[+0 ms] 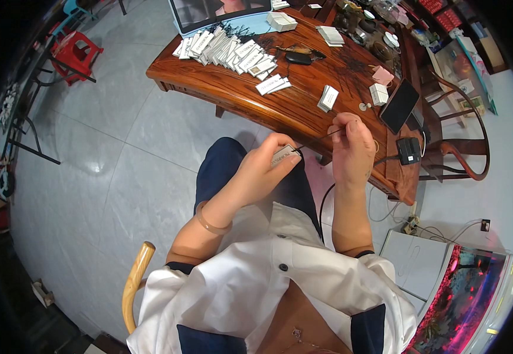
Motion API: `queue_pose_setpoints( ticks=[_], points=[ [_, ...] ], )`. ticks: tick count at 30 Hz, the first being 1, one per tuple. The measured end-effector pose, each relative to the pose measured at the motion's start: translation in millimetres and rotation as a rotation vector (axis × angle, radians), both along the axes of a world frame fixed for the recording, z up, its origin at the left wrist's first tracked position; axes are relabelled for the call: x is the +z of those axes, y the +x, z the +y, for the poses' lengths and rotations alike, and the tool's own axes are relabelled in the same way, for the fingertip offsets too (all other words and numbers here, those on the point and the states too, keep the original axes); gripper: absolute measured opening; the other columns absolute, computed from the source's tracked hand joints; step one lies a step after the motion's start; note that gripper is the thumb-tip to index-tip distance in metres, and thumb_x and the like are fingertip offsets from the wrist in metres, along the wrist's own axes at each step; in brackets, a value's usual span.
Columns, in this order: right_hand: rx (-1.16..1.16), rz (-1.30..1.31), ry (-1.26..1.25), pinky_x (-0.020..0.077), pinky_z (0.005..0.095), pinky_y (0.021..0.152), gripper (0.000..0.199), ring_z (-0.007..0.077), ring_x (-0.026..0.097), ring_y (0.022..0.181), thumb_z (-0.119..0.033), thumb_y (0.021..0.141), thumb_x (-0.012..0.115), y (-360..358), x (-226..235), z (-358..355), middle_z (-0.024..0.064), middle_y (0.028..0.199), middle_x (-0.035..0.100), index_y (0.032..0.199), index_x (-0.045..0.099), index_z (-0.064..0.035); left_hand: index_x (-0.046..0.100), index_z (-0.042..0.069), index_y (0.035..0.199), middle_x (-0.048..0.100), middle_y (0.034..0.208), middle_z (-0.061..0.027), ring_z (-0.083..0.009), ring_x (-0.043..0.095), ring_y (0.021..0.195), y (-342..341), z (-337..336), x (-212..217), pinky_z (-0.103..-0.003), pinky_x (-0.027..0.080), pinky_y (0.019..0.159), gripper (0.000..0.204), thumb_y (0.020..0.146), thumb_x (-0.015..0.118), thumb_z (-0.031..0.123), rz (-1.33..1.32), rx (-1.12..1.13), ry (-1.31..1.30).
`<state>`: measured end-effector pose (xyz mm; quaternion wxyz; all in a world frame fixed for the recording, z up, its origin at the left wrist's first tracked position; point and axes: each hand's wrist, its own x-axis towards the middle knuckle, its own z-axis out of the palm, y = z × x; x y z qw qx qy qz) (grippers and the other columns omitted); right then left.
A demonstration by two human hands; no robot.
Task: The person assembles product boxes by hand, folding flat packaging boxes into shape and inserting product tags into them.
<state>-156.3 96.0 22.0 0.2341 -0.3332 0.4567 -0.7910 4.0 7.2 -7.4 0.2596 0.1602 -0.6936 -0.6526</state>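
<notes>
— What is the person holding over the lap?

— A small pale tag (284, 154), flat and rectangular, with dark print too small to make out. It is sitting in front of the bench (304, 109) edge, above the dark trousers.

— Which hand is gripping it?

— The left hand (268, 162) is curling closed around the tag, thumb on top, fingers tucked under it. A thin dark string (321, 137) is running from the tag's right end up to the right hand (351, 147).

— And the right hand?

— It is pinching the string's upper end between thumb and fingertips, the other fingers folding loosely in. It is hovering just above the bench's near edge, close beside the left hand.

— What is lying on the bench?

— A long fanned row of tags (227, 50) near the far side, smaller white stacks (328, 97) closer in, and a dark phone (399, 105) leaning to the right of the hands.
</notes>
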Motion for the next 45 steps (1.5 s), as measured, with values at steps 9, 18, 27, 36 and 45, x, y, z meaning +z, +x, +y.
queue_pose_setpoints(
  ticks=[9, 18, 27, 36, 45],
  points=[
    [0.28, -0.064, 0.172, 0.0456, 0.0286, 0.084, 0.031, 0.0147, 0.056, 0.089, -0.02, 0.095, 0.053, 3.4, -8.4, 1.0, 0.0104, 0.108, 0.061, 0.11, 0.062, 0.0053, 0.053, 0.003, 0.096, 0.056, 0.074, -0.0011, -0.007, 0.052, 0.067, -0.3, -1.1, -2.0, -0.023, 0.043, 0.06, 0.012, 0.092, 0.059, 0.013, -0.051, 0.007, -0.071],
    [0.205, 0.264, 0.262, 0.0459, 0.0284, 0.083, 0.005, 0.0158, 0.058, 0.092, -0.002, 0.087, 0.061, 10.8, -16.7, 3.5, 0.0102, 0.1, 0.063, 0.088, 0.064, 0.0027, 0.053, 0.003, 0.093, 0.057, 0.072, -0.0024, -0.0096, 0.053, 0.066, -2.0, -5.1, -4.9, -0.025, 0.044, 0.06, 0.012, 0.093, 0.058, 0.014, -0.072, -0.04, -0.107],
    [0.055, 0.832, 0.319, 0.043, 0.037, 0.091, 0.004, 0.0226, 0.061, 0.09, -0.004, 0.081, 0.065, 12.1, 0.6, 8.3, 0.0088, 0.091, 0.064, 0.084, 0.065, -0.002, 0.054, 0.003, 0.097, 0.063, 0.08, -0.0087, -0.0222, 0.06, 0.075, -1.7, -5.4, -8.8, -0.031, 0.047, 0.067, 0.015, 0.092, 0.058, 0.016, -0.077, -0.099, -0.189],
    [0.049, 1.039, 0.404, 0.0371, 0.0431, 0.097, 0.01, 0.0281, 0.053, 0.106, -0.008, 0.075, 0.07, 19.8, 2.3, 13.5, 0.0085, 0.11, 0.059, 0.085, 0.069, -0.0109, 0.051, 0.003, 0.107, 0.061, 0.113, -0.0117, -0.019, 0.059, 0.102, -0.2, -10.9, -0.5, -0.029, 0.05, 0.074, 0.029, 0.081, 0.062, -0.005, 0.109, -0.154, 0.106],
    [-0.155, 0.56, 0.297, 0.0483, 0.0273, 0.069, 0.017, 0.0201, 0.06, 0.08, 0.002, 0.074, 0.071, 15.8, -3.6, 19.5, 0.01, 0.09, 0.062, 0.09, 0.069, -0.003, 0.06, -0.003, 0.093, 0.064, 0.106, -0.0116, -0.0191, 0.063, 0.092, -2.8, -7.2, -2.9, -0.028, 0.052, 0.077, 0.012, 0.085, 0.055, -0.009, 0.13, -0.026, -0.145]
  ],
)
